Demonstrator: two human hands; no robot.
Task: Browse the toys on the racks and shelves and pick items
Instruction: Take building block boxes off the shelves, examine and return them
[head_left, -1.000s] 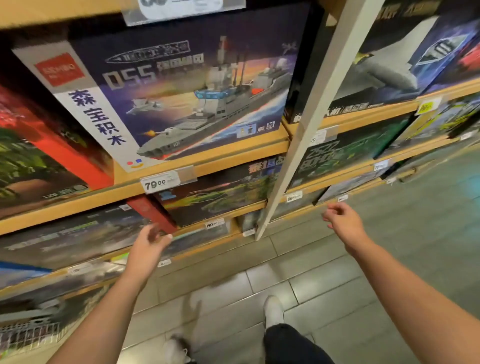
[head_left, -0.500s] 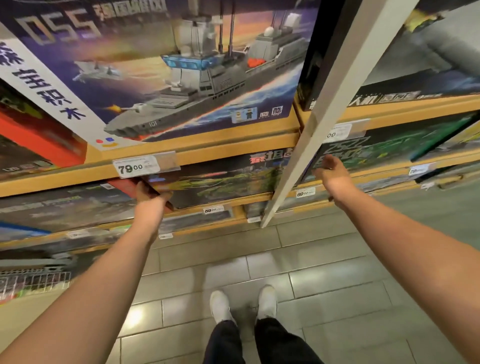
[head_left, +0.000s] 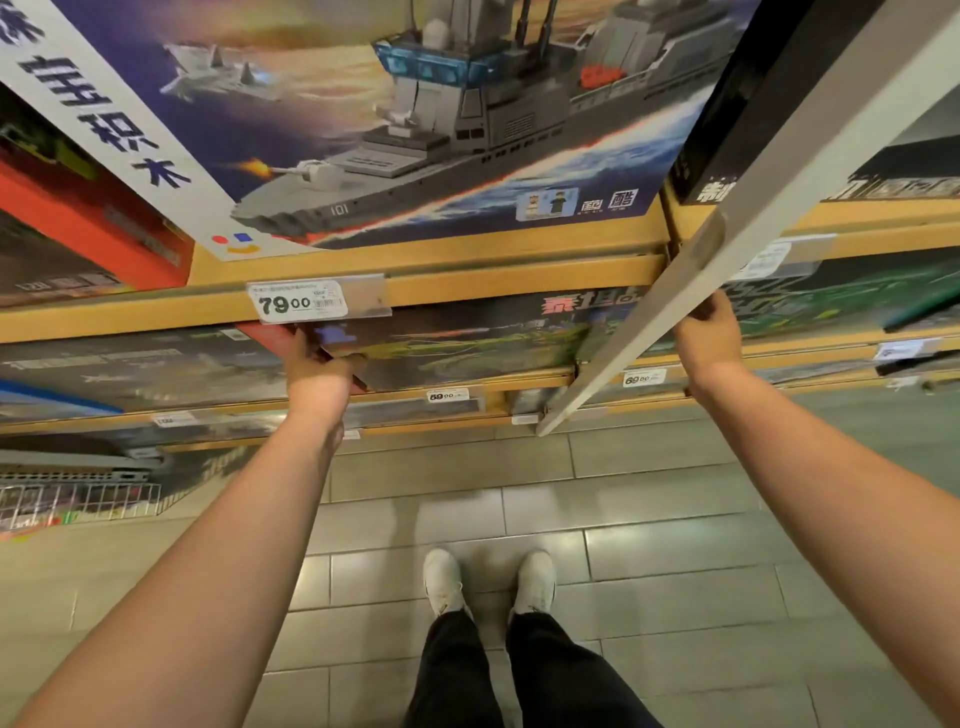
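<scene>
Gripping toy box (head_left: 467, 343) ends, both hands (head_left: 322, 364)

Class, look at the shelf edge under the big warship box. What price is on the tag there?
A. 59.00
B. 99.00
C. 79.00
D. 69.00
C: the price tag clipped to the shelf edge just below the warship box reads 79.00.

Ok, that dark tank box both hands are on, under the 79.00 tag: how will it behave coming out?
The tank box looks like flat, stiff printed card, so probably rigid. It is wide: left hand and right hand sit far apart. Glossy face, possibly slippery.
</scene>
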